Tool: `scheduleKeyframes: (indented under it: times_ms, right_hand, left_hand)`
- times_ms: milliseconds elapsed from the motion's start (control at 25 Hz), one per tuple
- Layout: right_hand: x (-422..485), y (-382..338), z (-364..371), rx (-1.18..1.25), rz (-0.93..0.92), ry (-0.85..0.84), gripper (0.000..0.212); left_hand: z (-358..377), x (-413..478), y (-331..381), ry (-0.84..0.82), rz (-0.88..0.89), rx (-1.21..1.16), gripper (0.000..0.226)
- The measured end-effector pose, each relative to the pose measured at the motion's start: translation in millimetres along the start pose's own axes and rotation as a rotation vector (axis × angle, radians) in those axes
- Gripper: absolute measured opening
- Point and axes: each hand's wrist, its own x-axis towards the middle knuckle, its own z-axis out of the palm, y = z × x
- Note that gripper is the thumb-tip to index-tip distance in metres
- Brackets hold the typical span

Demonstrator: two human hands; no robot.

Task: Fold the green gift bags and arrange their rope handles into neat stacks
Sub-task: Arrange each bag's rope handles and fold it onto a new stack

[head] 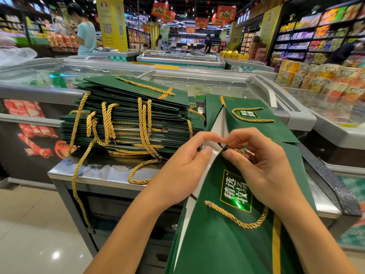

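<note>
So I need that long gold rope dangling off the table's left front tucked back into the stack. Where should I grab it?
Grip the dangling rope just below the metal table edge, reaching from the left. It hangs free and vertical there; higher up it tangles among the stacked bags.

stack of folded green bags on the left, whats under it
The stack of folded green bags rests on a steel table. Gold rope handles spill from it over the table's front edge. The tabletop directly beneath the stack is covered, so anything there cannot be seen.
</note>
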Motion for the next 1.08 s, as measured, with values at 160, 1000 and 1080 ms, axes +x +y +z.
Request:
scheduleKeyframes:
  times_ms: [160,1000,1080]
  right_hand:
    - [1.0,2.4,-1.5,0.027,-0.007,-0.008,0.029]
    - [1.3,-3.2,1.8,-0.004,0.156,-0.012,0.046]
    - [3.0,-6.2,-9.3,-0.235,0.155,-0.055,0.031]
  left_hand:
    - [0.9,3.1,0.8,0.012,-0.013,-0.012,0.014]
    - [-9.2,-7.1,-2.0,0.194,-0.167,-0.231,0.034]
    - [-6.1,-8.1,1.7,0.203,-0.165,-0.197,0.030]
